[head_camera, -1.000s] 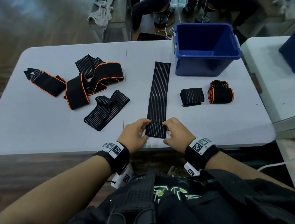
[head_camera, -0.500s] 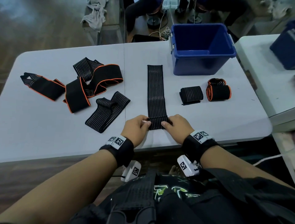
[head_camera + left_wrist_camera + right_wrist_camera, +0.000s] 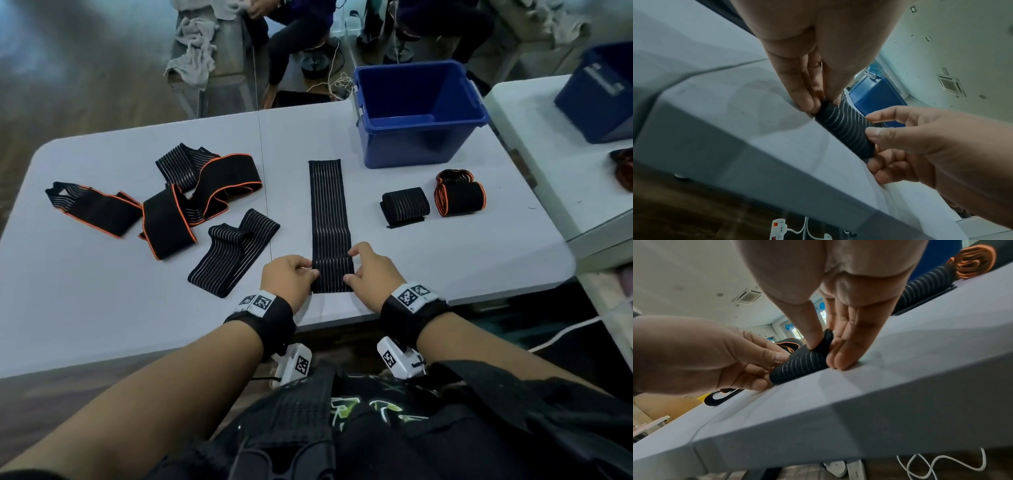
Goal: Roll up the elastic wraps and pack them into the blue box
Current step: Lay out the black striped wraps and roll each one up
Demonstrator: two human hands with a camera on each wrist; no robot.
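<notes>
1. While both hands worked at the near edge of the grey table [image 3: 102, 308], a long striped wrap [image 3: 327, 205] lay flat down the middle, its far end close to the blue box [image 3: 418, 144].
2. The wrap's near end was turned into a small roll [image 3: 844, 129]; the left hand [image 3: 287, 277] pinched one end of that roll between thumb and fingers.
3. The right hand [image 3: 373, 274] pinched the other end, thumb on top and fingertips down on the table beside it.
4. To the right sat a rolled striped wrap [image 3: 405, 205] and, just beside it, a rolled orange-edged wrap [image 3: 460, 198].
5. To the left lay a loosely folded striped wrap [image 3: 233, 253] and a tangle of orange-edged wraps [image 3: 171, 205], none rolled.
6. The blue box stood at the far right of the table, apart from the rolls.
</notes>
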